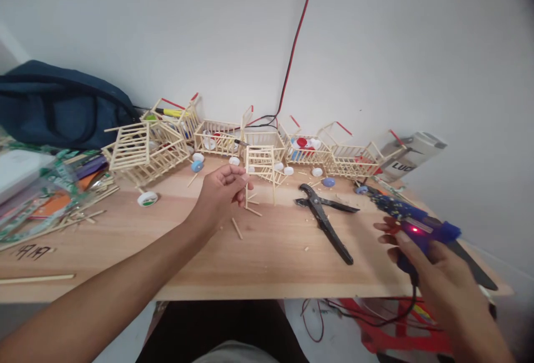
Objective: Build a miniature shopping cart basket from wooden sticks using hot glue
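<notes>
My left hand (225,186) pinches one leg of a small ladder-like frame of wooden sticks (261,164), held upright above the table. In my right hand (438,265) is a blue hot glue gun (429,233) with a lit red light, its nozzle end toward the back of the table. Behind the held frame stands a small stick-built cart (265,139), partly hidden by it. Between my hands lies a pair of black-handled pliers (327,224), jaws apart. Loose cut sticks (237,228) lie just below my left hand.
Several stick-built carts with bottle-cap wheels and red handles, such as this cart (352,162), line the wall. A dark blue bag (67,104) and a white box (23,173) stand left. A clear container (413,154) leans at right. The glue gun's cord (386,318) hangs below the table edge.
</notes>
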{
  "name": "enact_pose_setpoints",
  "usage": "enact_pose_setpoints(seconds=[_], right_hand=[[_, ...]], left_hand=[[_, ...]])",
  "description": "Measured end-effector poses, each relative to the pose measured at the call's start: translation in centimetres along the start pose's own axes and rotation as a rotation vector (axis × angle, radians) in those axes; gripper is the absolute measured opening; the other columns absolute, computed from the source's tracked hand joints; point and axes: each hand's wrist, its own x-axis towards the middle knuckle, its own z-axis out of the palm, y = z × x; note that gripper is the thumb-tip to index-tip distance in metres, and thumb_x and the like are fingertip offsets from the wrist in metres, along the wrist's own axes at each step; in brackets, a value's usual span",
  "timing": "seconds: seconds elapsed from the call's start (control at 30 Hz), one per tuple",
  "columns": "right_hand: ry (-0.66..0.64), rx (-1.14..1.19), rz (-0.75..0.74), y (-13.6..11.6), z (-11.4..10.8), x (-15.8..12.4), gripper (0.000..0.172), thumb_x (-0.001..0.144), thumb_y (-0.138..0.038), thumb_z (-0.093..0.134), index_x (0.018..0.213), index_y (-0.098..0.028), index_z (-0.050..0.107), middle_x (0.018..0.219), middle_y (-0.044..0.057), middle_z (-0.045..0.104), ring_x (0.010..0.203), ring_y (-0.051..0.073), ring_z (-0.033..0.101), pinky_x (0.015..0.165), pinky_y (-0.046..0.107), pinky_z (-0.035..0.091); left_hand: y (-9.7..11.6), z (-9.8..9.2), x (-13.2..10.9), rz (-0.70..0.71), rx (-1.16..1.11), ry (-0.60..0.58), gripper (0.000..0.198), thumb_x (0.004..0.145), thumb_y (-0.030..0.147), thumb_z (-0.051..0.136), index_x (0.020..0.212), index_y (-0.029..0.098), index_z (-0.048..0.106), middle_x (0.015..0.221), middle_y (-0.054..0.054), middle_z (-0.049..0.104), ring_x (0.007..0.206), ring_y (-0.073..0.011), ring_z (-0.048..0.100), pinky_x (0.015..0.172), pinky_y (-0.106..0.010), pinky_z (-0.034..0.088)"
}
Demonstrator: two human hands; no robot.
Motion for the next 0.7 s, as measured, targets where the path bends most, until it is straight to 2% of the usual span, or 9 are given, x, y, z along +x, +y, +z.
enact_pose_setpoints(seconds=[0.03, 0.07, 0.1, 0.17, 0.27, 0.37, 0.53, 0.7], right_hand=[[-0.076, 0.106, 0.057, -1.5, 0.8, -0.2, 0.033, 0.086, -0.051, 0.056, 0.096, -0.021, 0.066, 0.09, 0.01, 0.071, 0.063, 0.019, 0.064, 0.054, 0.031, 0.053], [-0.088, 0.183, 0.065, -3.0, 1.6, -0.4, 0.036, 0.084, -0.054, 0.057, 0.092, -0.02, 0.067, 0.088, 0.01, 0.071, 0.063, 0.019, 0.063, 0.051, 0.03, 0.052], [-0.157, 0.214, 0.065, -4.5, 2.4, -0.6, 0.038, 0.083, -0.055, 0.058, 0.089, -0.019, 0.067, 0.085, 0.01, 0.07, 0.064, 0.019, 0.063, 0.053, 0.029, 0.052], [-0.232, 0.221, 0.046, -7.0, 3.8, -1.1, 0.041, 0.084, -0.057, 0.057, 0.086, -0.017, 0.067, 0.079, 0.008, 0.069, 0.059, 0.017, 0.06, 0.054, 0.029, 0.051], [-0.252, 0.209, 0.006, -9.7, 5.6, -1.5, 0.044, 0.085, -0.059, 0.053, 0.086, -0.016, 0.065, 0.068, 0.005, 0.065, 0.055, 0.015, 0.057, 0.051, 0.027, 0.047], [-0.275, 0.195, -0.048, -10.9, 7.0, -1.3, 0.045, 0.089, -0.058, 0.049, 0.084, -0.016, 0.064, 0.066, 0.004, 0.063, 0.055, 0.014, 0.056, 0.054, 0.026, 0.046], [-0.252, 0.14, -0.099, -11.3, 8.2, -0.7, 0.045, 0.091, -0.057, 0.046, 0.087, -0.016, 0.064, 0.061, 0.002, 0.059, 0.055, 0.016, 0.055, 0.054, 0.027, 0.043], [-0.223, 0.074, -0.124, -11.8, 8.4, -0.6, 0.048, 0.09, -0.059, 0.044, 0.081, -0.017, 0.064, 0.074, 0.006, 0.067, 0.064, 0.018, 0.06, 0.059, 0.028, 0.044]], left_hand=[[0.0, 0.0, -0.1, 0.01, 0.015, -0.001, 0.029, 0.067, 0.027, 0.077, 0.083, 0.014, 0.057, 0.064, 0.0, 0.065, 0.04, -0.0058, 0.045, 0.039, -0.021, 0.041], [0.1, 0.1, -0.1, 0.018, 0.029, -0.001, 0.027, 0.068, 0.026, 0.076, 0.084, 0.014, 0.057, 0.064, 0.0, 0.065, 0.04, -0.0057, 0.045, 0.039, -0.021, 0.042], [0.2, 0.1, -0.2, 0.022, 0.044, -0.002, 0.026, 0.069, 0.025, 0.075, 0.084, 0.014, 0.057, 0.065, -0.001, 0.065, 0.041, -0.0056, 0.045, 0.04, -0.021, 0.042], [0.3, 0.2, -0.4, 0.024, 0.065, -0.004, 0.025, 0.07, 0.025, 0.075, 0.084, 0.014, 0.057, 0.065, -0.001, 0.065, 0.041, -0.0054, 0.045, 0.039, -0.02, 0.041], [0.5, 0.3, -0.5, 0.028, 0.074, -0.009, 0.023, 0.071, 0.024, 0.073, 0.083, 0.014, 0.056, 0.066, -0.001, 0.065, 0.041, -0.0052, 0.045, 0.039, -0.02, 0.041], [0.6, 0.4, -0.5, 0.036, 0.069, -0.013, 0.02, 0.073, 0.023, 0.071, 0.083, 0.014, 0.056, 0.066, -0.001, 0.065, 0.041, -0.0051, 0.044, 0.039, -0.02, 0.041], [0.7, 0.3, -0.5, 0.04, 0.051, -0.019, 0.02, 0.072, 0.023, 0.072, 0.082, 0.014, 0.056, 0.066, -0.001, 0.064, 0.041, -0.0055, 0.045, 0.039, -0.02, 0.042], [0.8, 0.3, -0.6, 0.031, 0.04, -0.02, 0.021, 0.071, 0.023, 0.073, 0.082, 0.014, 0.057, 0.064, -0.001, 0.064, 0.041, -0.0056, 0.044, 0.038, -0.02, 0.041]])
